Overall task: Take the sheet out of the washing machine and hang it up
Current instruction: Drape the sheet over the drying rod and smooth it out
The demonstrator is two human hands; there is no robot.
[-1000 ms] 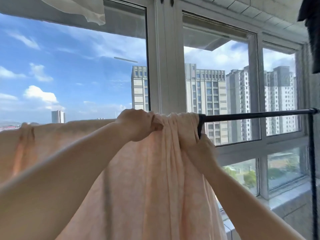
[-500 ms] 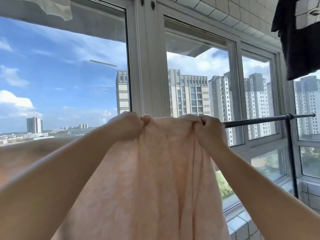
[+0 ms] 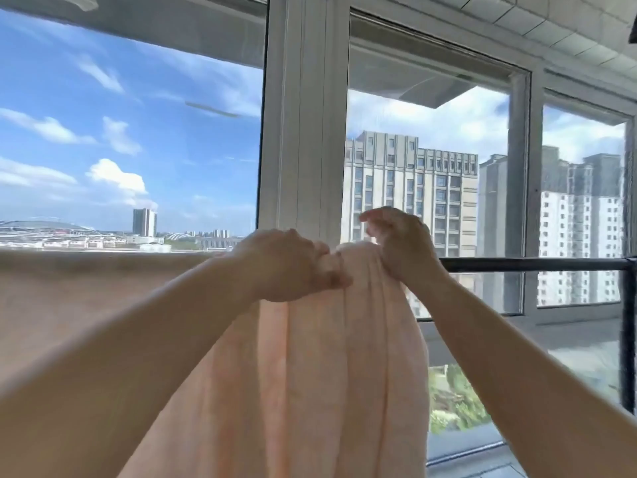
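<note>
The sheet [image 3: 310, 374] is a pale peach fabric with a soft, matte, faintly mottled weave. It hangs over the rod [image 3: 531, 264], a thin, black, round bar running level in front of the window [image 3: 300, 132]. Left of the hands, the sheet lies spread flat along the rod as a wide, smooth band. At the hands it is gathered into a bunch, and below that it falls in long vertical folds to the bottom edge of the view.

The left hand [image 3: 282, 267] sits on top of the bunch, at the rod line. Its fingers are curled and pressed together, gripping a wad of fabric; the thumb presses against the cloth on the near side.

The right hand [image 3: 400, 243] is just right of the left hand, the two nearly touching. Its lower fingers pinch the right edge of the bunch where the sheet ends and the bare rod begins. Its upper fingers are raised above the fabric and bent; motion blur prevents telling whether they hold anything.

Right of the sheet, the rod is bare and meets a black upright post [image 3: 628, 339] at the frame edge.

The window has white, smooth, rectangular frames. Behind the glass stand blocky grey and white towers [image 3: 413, 188].
</note>
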